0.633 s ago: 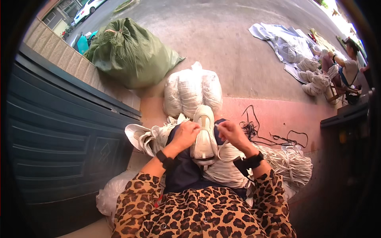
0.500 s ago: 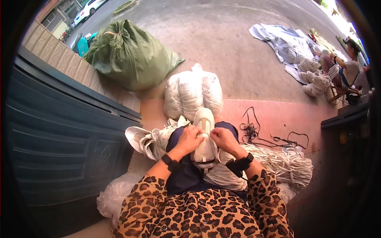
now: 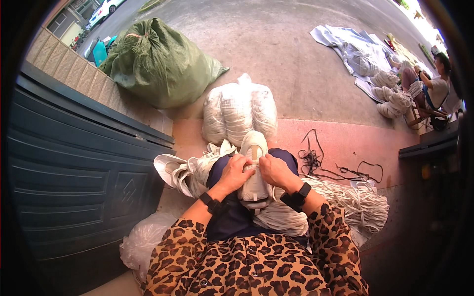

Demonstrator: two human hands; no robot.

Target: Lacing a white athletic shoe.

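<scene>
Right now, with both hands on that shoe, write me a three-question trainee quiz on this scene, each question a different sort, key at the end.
1. True or false: the white shoe rests on the person's lap with its toe pointing away from the body.
2. Multiple choice: what lies just beyond the shoe's toe? A) a clear bag of white laces B) a red bucket C) a cardboard box
3. Fill in: the big tied sack by the wall is ____ in colour.

Key
1. True; the left hand and right hand grip it from either side.
2. A
3. Green
</scene>
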